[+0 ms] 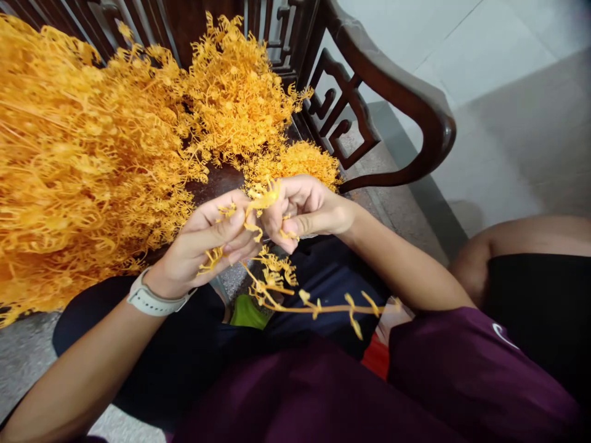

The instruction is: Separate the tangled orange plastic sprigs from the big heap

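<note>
- Maroon shirt (pixel 415 381) fills the foreground.
- Left hand (pixel 203 246) and right hand (pixel 307 209) are both pinched closed on one orange plastic sprig (pixel 318 307), held over the lap.
- Judgement: grip near the branch joint so the thin prongs don't bend.
- No container seen; loose sprig pile (pixel 92 166) lies on the wooden bench (pixel 397 86).

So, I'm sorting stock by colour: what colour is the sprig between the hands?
Orange-yellow throughout; the sprig shows best in the head view.
</note>
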### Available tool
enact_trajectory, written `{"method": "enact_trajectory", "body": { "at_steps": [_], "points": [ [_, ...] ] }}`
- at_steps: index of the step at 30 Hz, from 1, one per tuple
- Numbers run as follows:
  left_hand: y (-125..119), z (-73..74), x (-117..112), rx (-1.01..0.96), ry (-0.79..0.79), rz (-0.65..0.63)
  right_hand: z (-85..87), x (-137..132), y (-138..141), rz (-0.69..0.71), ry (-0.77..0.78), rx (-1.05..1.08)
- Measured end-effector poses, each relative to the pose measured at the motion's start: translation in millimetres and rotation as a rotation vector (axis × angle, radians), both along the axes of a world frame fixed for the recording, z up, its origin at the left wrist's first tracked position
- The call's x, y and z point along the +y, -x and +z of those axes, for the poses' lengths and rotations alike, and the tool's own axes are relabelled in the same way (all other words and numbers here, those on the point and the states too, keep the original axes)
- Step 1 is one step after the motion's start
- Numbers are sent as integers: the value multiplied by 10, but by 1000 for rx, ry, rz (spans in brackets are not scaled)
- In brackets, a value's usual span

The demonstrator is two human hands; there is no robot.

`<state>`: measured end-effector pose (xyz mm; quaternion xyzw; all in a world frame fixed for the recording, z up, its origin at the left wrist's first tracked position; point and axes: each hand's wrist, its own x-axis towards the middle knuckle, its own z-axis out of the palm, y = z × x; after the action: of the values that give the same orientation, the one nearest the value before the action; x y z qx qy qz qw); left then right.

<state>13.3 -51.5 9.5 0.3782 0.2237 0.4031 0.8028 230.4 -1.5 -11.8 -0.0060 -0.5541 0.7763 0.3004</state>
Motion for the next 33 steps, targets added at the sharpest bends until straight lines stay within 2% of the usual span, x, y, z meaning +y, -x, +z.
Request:
{"method": "enact_trajectory", "body": {
  "at_steps": [3,7,9,12,14,17,20,22,25,28,33],
  "points": [
    [-8,14,26,39,14,65,112,81,-117,-161,-59,-164],
    [11,-4,67,114,18,138,190,320,-455,-609,-177,-527],
    [29,-17,80,162,16,160,136,476,-667,-809,-245,-698],
    [45,-19,93,216,23,166,-44,695,-939,-967,-299,-850],
    [43,-20,105,248,20,171,-171,805,-1055,-994,-294,-887],
    [19,-47,133,314,23,195,-291,902,-1148,-955,-268,-949],
    [-11,-104,163,430,-23,255,-331,947,-1202,-929,-311,-1023],
    [-18,-144,172,522,-77,284,-341,966,-1231,-969,-401,-1044],
    [-4,-182,159,622,-141,256,-356,979,-1251,-1044,-476,-1040],
    [12,-187,134,659,-202,229,-374,976,-1234,-1028,-394,-1069],
    [5,-174,108,679,-246,277,-402,976,-1173,-1015,-296,-1018]
  ]
}}
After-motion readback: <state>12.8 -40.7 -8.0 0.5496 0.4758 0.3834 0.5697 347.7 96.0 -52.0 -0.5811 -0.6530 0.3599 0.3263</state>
